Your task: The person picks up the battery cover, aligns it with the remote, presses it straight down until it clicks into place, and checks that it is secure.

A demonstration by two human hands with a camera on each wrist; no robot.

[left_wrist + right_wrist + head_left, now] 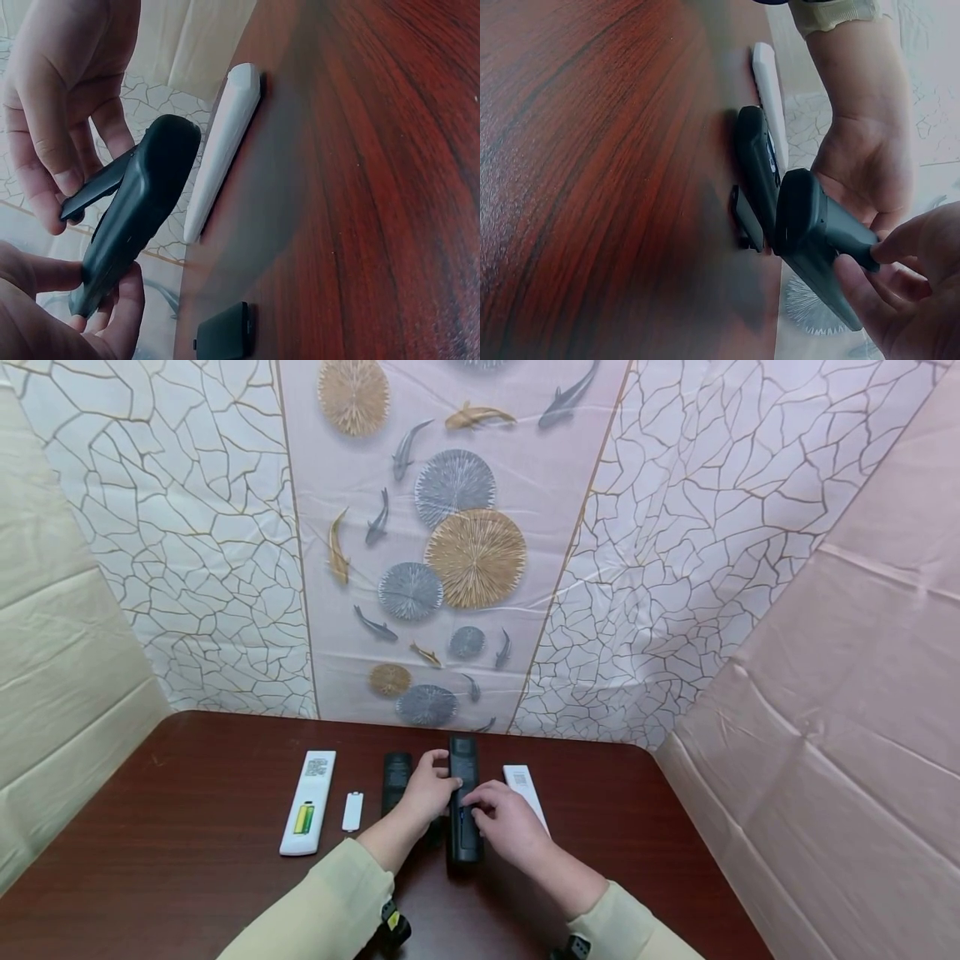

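A black remote control is held above the table, its back facing up. My left hand grips its far part, thumb on one side and fingers on the other. My right hand pinches the black battery cover between thumb and fingers. In the left wrist view the cover slants away from the back of the remote, one end still against it. The battery compartment is mostly hidden. Beside my left hand a second black remote lies on the table, with a small black cover near it.
To the left lies a white remote with green-and-yellow batteries in its open compartment. A small white cover lies beside it. Another white remote is behind my right hand. Patterned cloth rises behind the brown table.
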